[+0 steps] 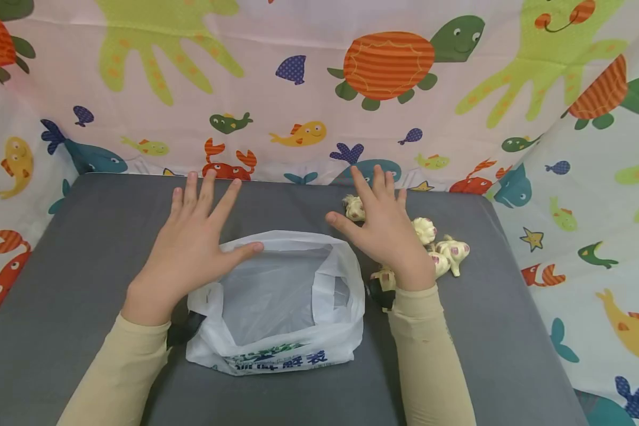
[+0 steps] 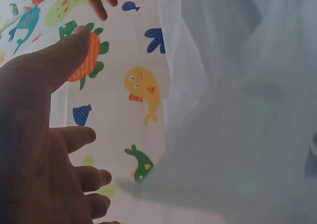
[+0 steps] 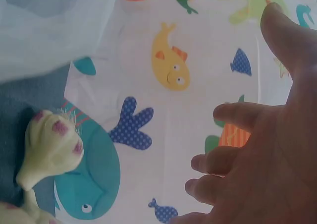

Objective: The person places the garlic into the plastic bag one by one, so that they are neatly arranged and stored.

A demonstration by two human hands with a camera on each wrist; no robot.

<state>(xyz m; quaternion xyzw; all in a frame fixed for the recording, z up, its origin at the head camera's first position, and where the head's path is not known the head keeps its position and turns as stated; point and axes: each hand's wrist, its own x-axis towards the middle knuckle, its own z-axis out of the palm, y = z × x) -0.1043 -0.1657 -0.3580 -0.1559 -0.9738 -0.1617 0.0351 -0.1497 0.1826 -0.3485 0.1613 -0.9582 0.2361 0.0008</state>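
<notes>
A white plastic bag (image 1: 277, 355) with printed lettering stands on the grey table, its mouth spread wide. My left hand (image 1: 189, 251) hovers at the bag's left side with the fingers spread and the thumb over its rim; it holds nothing. To the right of the bag, my right hand (image 1: 386, 228) is held with spread fingers above several garlic bulbs, also holding nothing. One garlic bulb (image 1: 452, 253) lies right of the right wrist, and another garlic bulb (image 1: 354, 208) shows beyond the hand. In the right wrist view a garlic bulb (image 3: 52, 144) appears at the left, apart from the fingers.
The grey tabletop (image 1: 511, 355) extends around the bag. A curtain (image 1: 319, 77) printed with sea animals hangs behind the table and along both sides. A dark wrist camera (image 1: 183, 330) sits beneath the left wrist, close to the bag's side.
</notes>
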